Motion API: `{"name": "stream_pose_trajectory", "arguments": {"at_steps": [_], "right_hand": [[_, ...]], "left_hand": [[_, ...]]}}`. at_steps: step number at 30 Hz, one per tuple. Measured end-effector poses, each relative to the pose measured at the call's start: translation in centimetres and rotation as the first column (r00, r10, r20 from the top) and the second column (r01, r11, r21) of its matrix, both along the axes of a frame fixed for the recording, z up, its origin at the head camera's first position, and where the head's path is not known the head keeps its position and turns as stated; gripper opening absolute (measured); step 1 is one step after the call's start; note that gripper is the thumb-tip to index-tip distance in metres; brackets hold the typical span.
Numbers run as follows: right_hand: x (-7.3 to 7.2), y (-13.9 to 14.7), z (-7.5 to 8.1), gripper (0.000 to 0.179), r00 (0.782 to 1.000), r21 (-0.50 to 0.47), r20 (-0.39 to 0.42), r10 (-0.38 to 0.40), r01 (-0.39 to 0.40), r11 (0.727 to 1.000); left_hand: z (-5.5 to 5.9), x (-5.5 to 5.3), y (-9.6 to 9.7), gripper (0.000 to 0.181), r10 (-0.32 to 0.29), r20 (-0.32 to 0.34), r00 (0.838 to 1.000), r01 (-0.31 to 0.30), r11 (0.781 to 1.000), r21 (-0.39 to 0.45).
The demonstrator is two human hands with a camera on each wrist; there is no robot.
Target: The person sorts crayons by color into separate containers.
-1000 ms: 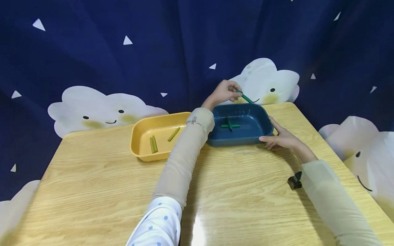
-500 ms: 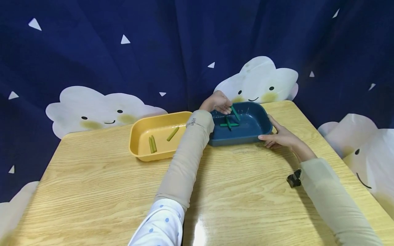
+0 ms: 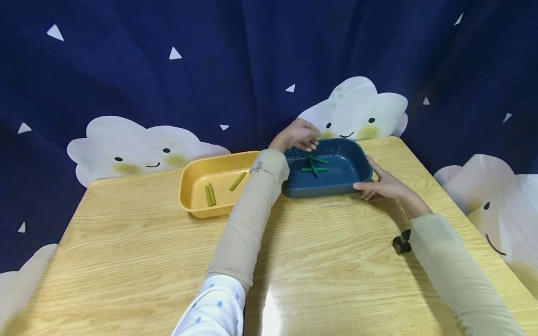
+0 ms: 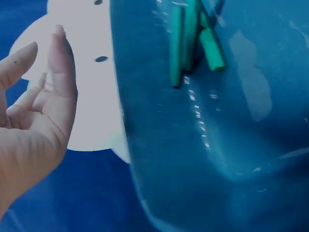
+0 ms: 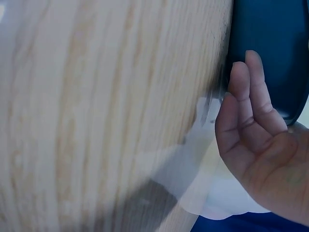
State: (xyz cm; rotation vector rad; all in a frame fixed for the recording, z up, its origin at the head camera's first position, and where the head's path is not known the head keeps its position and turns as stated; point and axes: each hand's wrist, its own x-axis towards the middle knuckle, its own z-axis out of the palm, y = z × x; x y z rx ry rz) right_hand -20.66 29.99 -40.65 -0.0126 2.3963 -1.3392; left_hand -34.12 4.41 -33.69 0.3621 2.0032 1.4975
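Above the back left of a blue plastic basin (image 3: 321, 190), my left hand (image 3: 299, 134) hovers with nothing between its fingers. In the left wrist view its thumb and fingers stand apart, beside the basin wall. Several green crayon-like sticks (image 3: 314, 169) lie crossed over one another on the basin floor; they also show near the top of the left wrist view. My right hand (image 3: 384, 185) rests at the basin's front right corner. Its thumb lies against the front wall and the forefinger along the right side. In the right wrist view the other fingers (image 5: 258, 96) reach loosely toward the outer wall.
A yellow basin (image 3: 201, 213) stands left of the blue one, partly behind my left forearm, with several olive-yellow sticks (image 3: 211, 194) inside. Both stand on a wooden table (image 3: 138, 261). A dark blue curtain (image 3: 210, 60) with clouds hangs behind. A small black device (image 3: 402, 241) sits by my right wrist.
My left hand lowered a green stick toward the blue basin and let it go; the stick now lies with the others. The hand then rose slightly, and the right hand stayed put.
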Motion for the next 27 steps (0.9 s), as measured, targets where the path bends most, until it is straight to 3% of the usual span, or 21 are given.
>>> {"name": "stream_pose_trajectory", "arguments": {"at_steps": [5,9,19,27], "right_hand": [[-0.6,0.1,-0.1,0.101,1.000,0.002,0.000,0.021,-0.021,1.000],[-0.9,0.7,0.0,0.101,1.000,0.011,-0.011,0.029,-0.029,1.000],[-2.1,2.0,-0.6,0.102,0.999,-0.021,0.016,0.028,-0.028,0.999],[-1.8,3.3,-1.5,0.103,0.999,0.000,0.047,0.009,-0.009,1.000]], "left_hand": [[0.5,1.4,-1.6,0.033,0.057,-0.057,0.997,-0.047,0.986,0.162],[0.7,2.8,-2.9,0.023,0.074,-0.088,0.993,-0.052,0.970,0.237],[-0.2,5.4,-7.0,0.018,0.096,-0.170,0.981,-0.039,0.949,0.313],[-2.2,8.3,-11.5,0.016,0.118,-0.176,0.977,-0.054,0.942,0.332]]}}
